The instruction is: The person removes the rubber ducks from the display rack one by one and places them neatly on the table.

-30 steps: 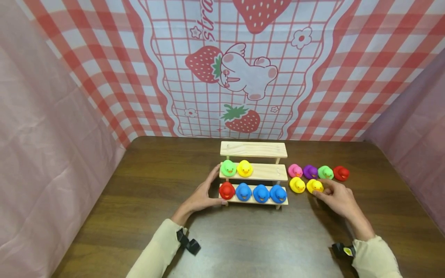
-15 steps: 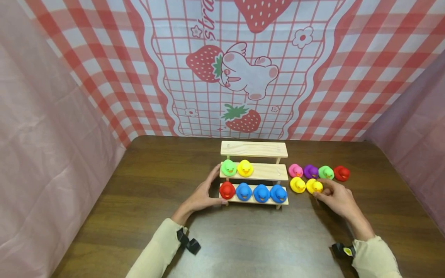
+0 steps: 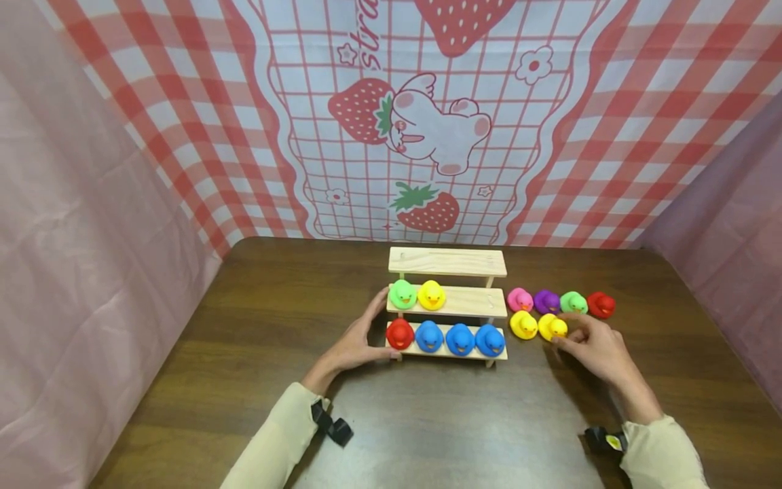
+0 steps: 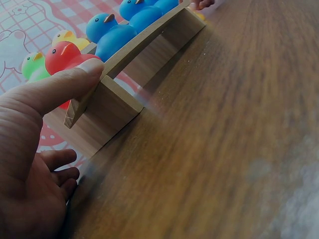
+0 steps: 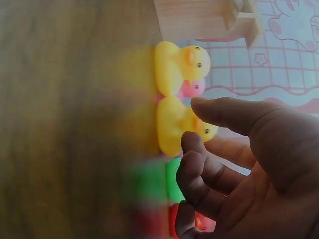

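A three-tier wooden rack (image 3: 470,300) stands mid-table. My left hand (image 3: 352,343) holds its left end, thumb on the lower shelf's front corner and index finger at the middle shelf. In the left wrist view the other fingers hang loosely beside the rack. The lower shelf bears a red rubber duck (image 3: 400,334) and three blue ducks (image 3: 460,339); the middle one, a green duck (image 3: 403,294) and a yellow duck (image 3: 432,295). Right of the rack, my right hand (image 3: 599,350) pinches a yellow rubber duck (image 3: 551,327) on the table between thumb and index finger.
Another yellow duck (image 3: 523,325) sits left of the pinched one. Behind them stand a pink duck (image 3: 520,299), a purple duck (image 3: 546,301), a second green duck (image 3: 573,303) and another red duck (image 3: 601,305). A checked strawberry cloth (image 3: 427,149) hangs behind the table (image 3: 244,326).
The pinched yellow duck has shifted very slightly left, toward the other yellow duck. Both hands otherwise stay nearly in place, and the head view tilts slightly.
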Demonstrator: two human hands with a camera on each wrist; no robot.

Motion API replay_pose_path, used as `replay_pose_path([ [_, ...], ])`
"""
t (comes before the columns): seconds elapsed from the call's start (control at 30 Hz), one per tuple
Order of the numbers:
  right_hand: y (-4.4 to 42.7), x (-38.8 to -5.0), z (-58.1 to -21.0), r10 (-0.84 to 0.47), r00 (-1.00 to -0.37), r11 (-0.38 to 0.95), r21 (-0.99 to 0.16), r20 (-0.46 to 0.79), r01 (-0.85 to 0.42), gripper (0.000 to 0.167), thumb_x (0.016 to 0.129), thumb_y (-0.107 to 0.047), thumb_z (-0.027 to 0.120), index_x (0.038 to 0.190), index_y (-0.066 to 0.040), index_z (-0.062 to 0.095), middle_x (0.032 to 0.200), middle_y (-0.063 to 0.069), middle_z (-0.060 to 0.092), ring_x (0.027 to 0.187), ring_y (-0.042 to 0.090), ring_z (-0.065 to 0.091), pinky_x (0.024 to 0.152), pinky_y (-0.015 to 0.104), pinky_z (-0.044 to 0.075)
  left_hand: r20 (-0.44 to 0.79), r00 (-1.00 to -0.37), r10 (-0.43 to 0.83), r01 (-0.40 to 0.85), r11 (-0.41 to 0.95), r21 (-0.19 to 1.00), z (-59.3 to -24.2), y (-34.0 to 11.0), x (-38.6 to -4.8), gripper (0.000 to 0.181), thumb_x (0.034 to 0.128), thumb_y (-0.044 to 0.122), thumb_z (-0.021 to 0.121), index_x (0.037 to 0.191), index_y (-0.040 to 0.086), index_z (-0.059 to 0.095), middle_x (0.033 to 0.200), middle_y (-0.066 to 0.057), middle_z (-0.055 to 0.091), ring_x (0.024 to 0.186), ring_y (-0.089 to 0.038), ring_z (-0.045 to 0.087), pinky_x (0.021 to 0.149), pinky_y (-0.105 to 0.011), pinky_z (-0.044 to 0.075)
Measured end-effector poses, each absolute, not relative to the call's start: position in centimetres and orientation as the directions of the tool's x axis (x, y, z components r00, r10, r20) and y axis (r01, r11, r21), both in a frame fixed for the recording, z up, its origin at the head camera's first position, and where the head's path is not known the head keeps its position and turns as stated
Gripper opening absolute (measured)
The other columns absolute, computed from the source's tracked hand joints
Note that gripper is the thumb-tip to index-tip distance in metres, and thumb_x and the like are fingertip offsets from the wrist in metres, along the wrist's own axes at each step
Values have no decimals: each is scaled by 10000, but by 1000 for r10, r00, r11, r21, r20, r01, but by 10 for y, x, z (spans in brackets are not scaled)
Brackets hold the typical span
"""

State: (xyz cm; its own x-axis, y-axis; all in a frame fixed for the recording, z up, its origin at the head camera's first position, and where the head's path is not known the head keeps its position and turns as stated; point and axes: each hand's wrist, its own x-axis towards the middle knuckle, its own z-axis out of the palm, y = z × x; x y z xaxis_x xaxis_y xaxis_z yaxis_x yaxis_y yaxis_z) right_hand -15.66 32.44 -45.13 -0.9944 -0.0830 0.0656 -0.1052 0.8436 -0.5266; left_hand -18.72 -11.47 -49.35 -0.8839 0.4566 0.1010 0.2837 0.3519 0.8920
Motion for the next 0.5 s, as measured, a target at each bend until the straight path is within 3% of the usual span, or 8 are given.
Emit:
replay_pose_path([
  [0.17, 324, -156, -439, -74, -989, 849, -512, 130, -130, 467, 881, -221, 758, 1248, 29, 611, 726, 28, 723, 575, -34, 489, 637, 277, 362, 98, -885, 455, 280, 351, 893, -493, -115, -188, 1164, 752, 209, 883, 1599, 402, 109, 1646, -98, 320, 1542, -277, 263, 1233, -631, 157],
  [0.5, 306, -156, -410, -47, -975, 829, -537, 215, -159, 456, 900, -241, 742, 1260, 3, 607, 787, 115, 727, 581, -18, 505, 518, 230, 392, 78, -892, 444, 259, 362, 896, -492, -114, -187, 1159, 754, 204, 881, 1588, 437, 111, 1642, -114, 321, 1539, -288, 269, 1227, -638, 170],
])
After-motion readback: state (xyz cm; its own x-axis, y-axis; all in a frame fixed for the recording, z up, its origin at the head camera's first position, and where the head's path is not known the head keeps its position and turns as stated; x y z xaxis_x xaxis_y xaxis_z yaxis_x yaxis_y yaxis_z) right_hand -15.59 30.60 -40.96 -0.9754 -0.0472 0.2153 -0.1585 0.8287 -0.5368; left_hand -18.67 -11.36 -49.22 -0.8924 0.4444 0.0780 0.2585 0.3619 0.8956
